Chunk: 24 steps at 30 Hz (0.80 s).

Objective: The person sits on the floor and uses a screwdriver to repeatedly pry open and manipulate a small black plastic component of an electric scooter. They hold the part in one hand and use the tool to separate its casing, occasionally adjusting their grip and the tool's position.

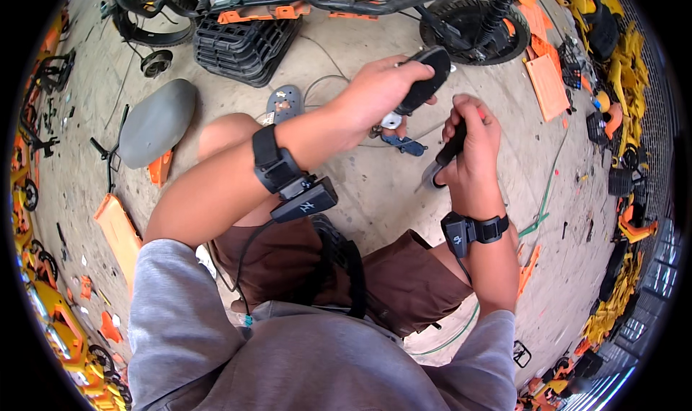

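Observation:
My left hand point(393, 86) is closed around a black rounded part point(427, 79) with a silvery metal piece point(391, 120) at its lower end. To its right, my right hand point(476, 130) wraps round a black-handled screwdriver point(451, 146); the handle slants down to the left, with a bit of red at its top. The screwdriver and the black part are apart. Below my left hand is a small dark blue piece point(405, 146); I cannot tell what it is. A grey clog point(285, 102) is on my left foot.
Ahead stands a stripped vehicle frame point(346, 3) with a black wheel point(476, 32) and a black slatted crate point(245, 50). A grey seat point(158, 122) lies at left. Orange panels point(548, 86) lie at right, before piled yellow parts point(627, 72). A green cord point(537, 223) crosses the floor.

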{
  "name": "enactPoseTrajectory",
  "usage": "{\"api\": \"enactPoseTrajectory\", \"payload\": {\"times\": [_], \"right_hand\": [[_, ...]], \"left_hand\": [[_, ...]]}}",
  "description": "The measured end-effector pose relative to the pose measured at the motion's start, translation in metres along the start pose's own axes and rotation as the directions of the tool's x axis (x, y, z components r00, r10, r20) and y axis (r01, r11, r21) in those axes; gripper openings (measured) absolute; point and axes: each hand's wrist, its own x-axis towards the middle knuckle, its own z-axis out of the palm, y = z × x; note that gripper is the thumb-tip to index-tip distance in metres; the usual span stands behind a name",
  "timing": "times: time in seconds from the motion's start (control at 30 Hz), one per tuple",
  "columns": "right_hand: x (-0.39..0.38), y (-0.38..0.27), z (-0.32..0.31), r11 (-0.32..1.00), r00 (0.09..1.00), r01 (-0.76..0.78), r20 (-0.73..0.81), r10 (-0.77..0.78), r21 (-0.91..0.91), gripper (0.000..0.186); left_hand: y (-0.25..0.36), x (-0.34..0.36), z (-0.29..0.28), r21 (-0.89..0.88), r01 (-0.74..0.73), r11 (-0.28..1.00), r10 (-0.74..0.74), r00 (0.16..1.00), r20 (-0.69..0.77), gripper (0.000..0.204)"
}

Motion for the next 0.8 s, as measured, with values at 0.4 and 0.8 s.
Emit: {"api": "enactPoseTrajectory", "payload": {"times": [0.4, 0.8], "right_hand": [[-0.026, 0.213, -0.041, 0.479, 0.555, -0.782, -0.096, 0.827, -0.399, 0.02], [-0.018, 0.352, -0.05, 0.549, 0.598, -0.801, -0.253, 0.761, -0.24, 0.018]], "left_hand": [[0.008, -0.005, 0.007, -0.017, 0.08, 0.997, -0.079, 0.995, 0.065, 0.036], [0.02, -0.008, -0.012, -0.118, 0.092, 0.989, -0.086, 0.995, 0.053, 0.036]]}}
